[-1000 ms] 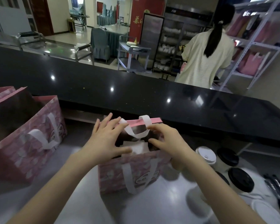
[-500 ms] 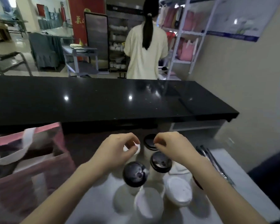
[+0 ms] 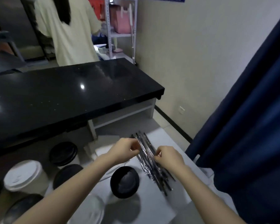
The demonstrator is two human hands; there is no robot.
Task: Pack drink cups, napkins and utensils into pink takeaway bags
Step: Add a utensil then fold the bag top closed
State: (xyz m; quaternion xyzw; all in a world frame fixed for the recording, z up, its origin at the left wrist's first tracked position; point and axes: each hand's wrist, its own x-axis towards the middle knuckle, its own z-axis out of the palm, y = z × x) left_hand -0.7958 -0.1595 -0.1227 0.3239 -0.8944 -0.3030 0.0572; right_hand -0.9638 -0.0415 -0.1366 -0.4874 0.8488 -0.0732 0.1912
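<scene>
A blurred white cup (image 3: 87, 210) sits at the near edge of the bench (image 3: 152, 209). Just beyond it, between the two forearms, stands a black-lidded cup (image 3: 124, 181). On the bench's left side are a tall cup (image 3: 25, 175) with a white lid and several more black lids near it.

Farther in, both hands meet at the utensils (image 3: 149, 165), a loose pile of long dark sticks in clear wrappers. The pile lies slantwise near the bench's right edge, running from the far side back toward the right forearm.

The left hand (image 3: 125, 151) is at the pile's left edge. Its fingers (image 3: 135, 147) are curled, with thumb and fingertips closed together on a wrapper. The right hand (image 3: 168, 156) comes in from the other side. Its fingers (image 3: 158, 156) are also curled tight and pinch the pile's right side. Blur hides which stick each hand has.

Beyond the bench runs a glossy black counter (image 3: 71, 94). Behind it a person (image 3: 71, 34) in a pale shirt stands with their back turned, beside a shelf (image 3: 108, 29) holding pink bags (image 3: 121, 21). A blue curtain (image 3: 249, 110) hangs on the right.
</scene>
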